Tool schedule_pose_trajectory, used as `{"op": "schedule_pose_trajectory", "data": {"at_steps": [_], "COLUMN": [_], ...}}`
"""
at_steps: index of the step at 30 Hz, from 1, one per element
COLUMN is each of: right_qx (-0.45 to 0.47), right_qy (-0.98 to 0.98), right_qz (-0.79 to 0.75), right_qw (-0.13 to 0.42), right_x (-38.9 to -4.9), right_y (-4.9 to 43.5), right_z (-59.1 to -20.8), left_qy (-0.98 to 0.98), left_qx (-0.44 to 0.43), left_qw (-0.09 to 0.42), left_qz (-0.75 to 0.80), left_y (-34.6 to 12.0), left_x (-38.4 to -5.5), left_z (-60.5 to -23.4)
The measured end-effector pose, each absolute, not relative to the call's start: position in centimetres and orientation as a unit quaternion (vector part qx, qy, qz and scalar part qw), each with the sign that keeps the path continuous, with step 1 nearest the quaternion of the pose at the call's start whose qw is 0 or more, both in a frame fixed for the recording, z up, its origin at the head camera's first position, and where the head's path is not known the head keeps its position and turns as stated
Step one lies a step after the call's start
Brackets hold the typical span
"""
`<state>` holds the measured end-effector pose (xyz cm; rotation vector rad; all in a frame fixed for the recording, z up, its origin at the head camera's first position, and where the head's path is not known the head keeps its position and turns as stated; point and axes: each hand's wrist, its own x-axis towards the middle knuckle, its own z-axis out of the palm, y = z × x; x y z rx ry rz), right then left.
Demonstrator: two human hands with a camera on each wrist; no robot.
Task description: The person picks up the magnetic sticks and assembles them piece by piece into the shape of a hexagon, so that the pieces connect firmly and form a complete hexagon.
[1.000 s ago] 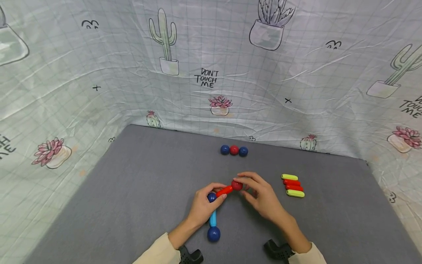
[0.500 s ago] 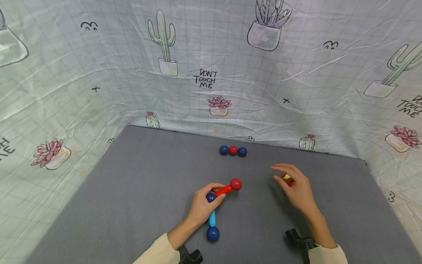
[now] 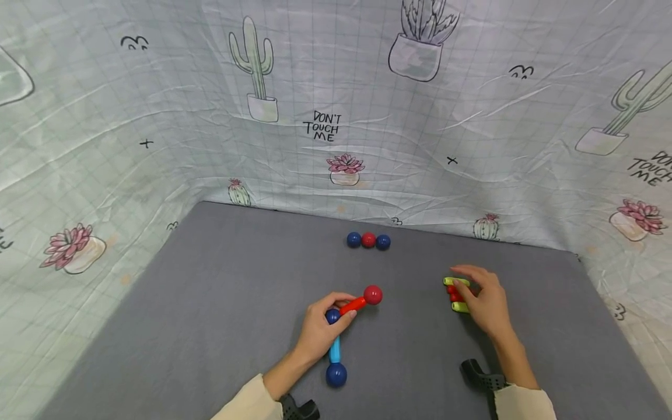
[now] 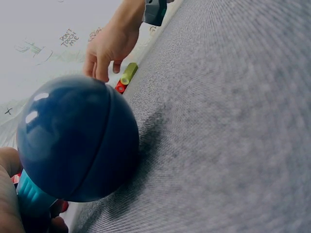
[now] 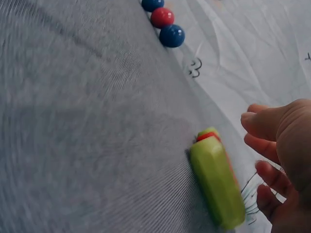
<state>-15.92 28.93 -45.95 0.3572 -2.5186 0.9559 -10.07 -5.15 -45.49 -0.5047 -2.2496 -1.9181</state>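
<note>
In the head view my left hand (image 3: 320,326) grips a joined toy of balls and rods around its middle blue ball (image 3: 333,316). From that ball a red rod (image 3: 353,305) runs to a red ball (image 3: 373,294). A light blue rod (image 3: 335,350) runs down to another blue ball (image 3: 336,374), which looms large in the left wrist view. My right hand (image 3: 488,300) hovers at a row of loose rods, fingers bent and apart, nothing seen between them. The row has red rods (image 3: 453,293) between a far yellow-green rod (image 3: 455,281) and a near yellow-green rod (image 3: 460,307).
Two blue balls with a red ball (image 3: 368,240) between them sit in a line toward the back of the grey mat (image 3: 252,262). A cactus-print cloth (image 3: 294,151) rises behind the mat and along its sides.
My right hand has let go of the red ball and moved right to the loose rods. My left hand keeps its grip on the joined toy, almost in place.
</note>
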Motion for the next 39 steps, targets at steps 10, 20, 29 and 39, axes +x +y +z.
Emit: {"op": "schedule_pose_trajectory", "data": {"at_steps": [10, 20, 29, 39], "right_qx": [0.082, 0.05, 0.053, 0.063], "right_qy": [-0.916, -0.93, -0.934, -0.931], "right_qz": [0.344, 0.331, 0.327, 0.337], "right_qw": [0.188, 0.153, 0.136, 0.127], "right_x": [-16.0, -15.8, -15.8, -15.6], "right_y": [30.2, 30.5, 30.7, 30.4], "right_z": [-47.0, -47.3, -47.4, -47.2], "left_qy": [-0.752, -0.751, -0.751, -0.749], "left_qx": [-0.164, -0.174, -0.163, -0.161], "left_qw": [0.067, 0.079, 0.063, 0.059], "left_qz": [-0.635, -0.632, -0.637, -0.639], "left_y": [-5.1, -5.1, -5.2, -5.3], "left_x": [-10.1, -10.1, -10.1, -10.0], "left_z": [-45.4, -45.5, -45.5, -45.3]}}
